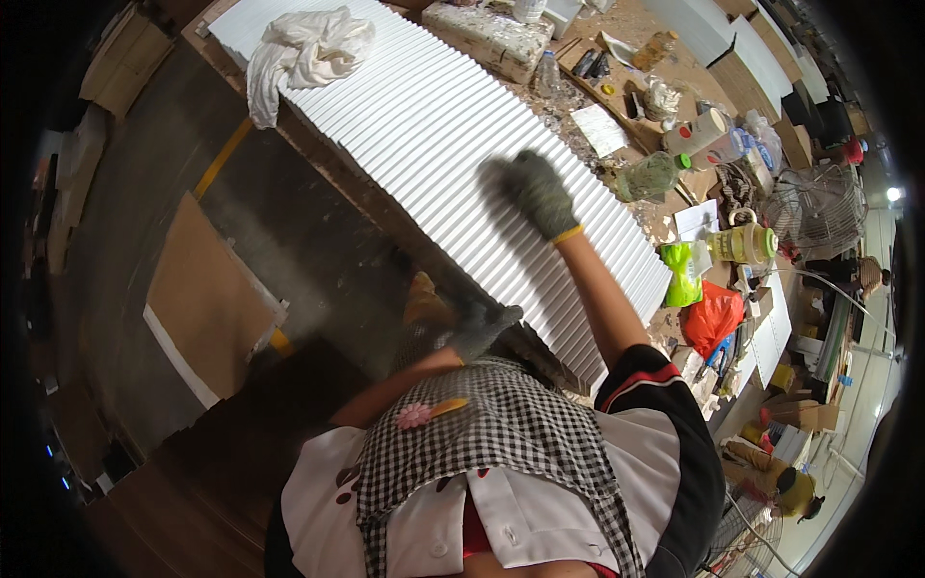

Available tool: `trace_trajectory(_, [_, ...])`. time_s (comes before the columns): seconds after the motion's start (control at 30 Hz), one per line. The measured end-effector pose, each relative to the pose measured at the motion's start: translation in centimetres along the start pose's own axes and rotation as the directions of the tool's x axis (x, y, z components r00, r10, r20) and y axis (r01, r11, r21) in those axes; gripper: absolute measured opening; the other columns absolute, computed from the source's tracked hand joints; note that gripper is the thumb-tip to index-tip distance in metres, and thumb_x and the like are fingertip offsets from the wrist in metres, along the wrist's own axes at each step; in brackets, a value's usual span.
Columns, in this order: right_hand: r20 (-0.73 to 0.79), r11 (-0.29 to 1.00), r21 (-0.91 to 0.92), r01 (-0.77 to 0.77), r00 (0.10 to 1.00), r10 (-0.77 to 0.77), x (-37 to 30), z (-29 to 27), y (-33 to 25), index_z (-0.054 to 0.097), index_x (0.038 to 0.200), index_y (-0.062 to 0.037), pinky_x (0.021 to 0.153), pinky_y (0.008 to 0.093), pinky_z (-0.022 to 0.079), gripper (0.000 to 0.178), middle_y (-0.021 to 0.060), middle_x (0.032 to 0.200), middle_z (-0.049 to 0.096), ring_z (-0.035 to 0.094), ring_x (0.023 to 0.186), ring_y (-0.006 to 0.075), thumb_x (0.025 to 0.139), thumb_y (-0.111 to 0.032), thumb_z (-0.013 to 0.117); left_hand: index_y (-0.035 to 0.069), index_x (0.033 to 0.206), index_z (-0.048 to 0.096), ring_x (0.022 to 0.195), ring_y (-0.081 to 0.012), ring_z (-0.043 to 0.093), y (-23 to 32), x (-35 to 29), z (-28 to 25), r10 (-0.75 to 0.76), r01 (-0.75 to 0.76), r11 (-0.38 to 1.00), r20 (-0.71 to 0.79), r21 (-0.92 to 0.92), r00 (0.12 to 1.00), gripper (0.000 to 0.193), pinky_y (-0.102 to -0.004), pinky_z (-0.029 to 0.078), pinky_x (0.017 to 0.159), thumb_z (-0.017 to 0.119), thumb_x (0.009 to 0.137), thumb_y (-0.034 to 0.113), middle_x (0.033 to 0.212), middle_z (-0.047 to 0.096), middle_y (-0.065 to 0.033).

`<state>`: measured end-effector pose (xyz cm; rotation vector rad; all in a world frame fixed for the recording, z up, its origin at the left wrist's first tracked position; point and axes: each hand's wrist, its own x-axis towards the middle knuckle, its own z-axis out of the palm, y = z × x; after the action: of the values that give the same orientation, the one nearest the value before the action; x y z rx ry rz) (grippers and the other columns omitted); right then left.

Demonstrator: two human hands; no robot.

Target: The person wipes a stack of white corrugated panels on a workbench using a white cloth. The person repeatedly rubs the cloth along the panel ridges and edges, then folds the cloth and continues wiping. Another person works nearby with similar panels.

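Note:
Many long white strips (414,125), laid side by side, form a ridged surface along the worktable. My right hand (541,196), in a dark grey-green glove with a yellow cuff, is over the middle of these strips. Its fingers are smeared by motion, and I see nothing clearly held in them. My left hand (482,330), also in a dark glove, is low at the near edge of the table, close to my checked apron (482,414). Its fingers stretch toward the strips' ends, dim and partly blurred, with no held thing visible. A crumpled white cloth (313,53) lies on the far left end of the strips.
Beyond the strips, the brown tabletop carries a stained white block (487,40), a green-capped bottle (650,176), a yellow-green jug (742,244), a green packet (682,275) and a red plastic bag (715,318). A wire fan (819,217) stands farther right. A brown board (207,299) is at left.

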<state>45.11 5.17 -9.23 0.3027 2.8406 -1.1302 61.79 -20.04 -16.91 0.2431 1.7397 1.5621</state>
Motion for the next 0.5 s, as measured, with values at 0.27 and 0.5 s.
trace_trajectory(0.27, [-0.374,0.923,-0.366,0.117,0.890,-0.261,3.9,-8.6,-0.7,0.078,0.132,-0.0191,0.083,0.0469,0.062,0.029,0.0164,0.102,0.074,0.072,0.083,0.0343,0.104,-0.016,0.069,-0.002,0.124,0.065,0.107,-0.0212,0.058,-4.8,1.3,0.1,0.012,0.017,0.974,-0.127,0.225,0.992,0.059,-0.0392,0.053,0.094,0.078,0.099,0.050,0.117,0.061,-0.0081])
trace_trajectory(0.5, [0.071,0.930,0.336,-0.150,0.989,0.134,-2.0,-4.6,-3.6,0.074,0.112,-0.0015,0.053,0.0347,0.059,0.015,0.0107,0.079,0.073,0.070,0.062,0.0212,0.103,-0.013,0.070,-0.016,0.131,0.048,0.123,-0.0317,0.050,-4.0,1.8,0.0,-0.094,0.095,0.995,0.050,-0.019,0.994,0.075,-0.0475,0.038,0.114,0.085,0.090,0.034,0.126,0.054,-0.0256])
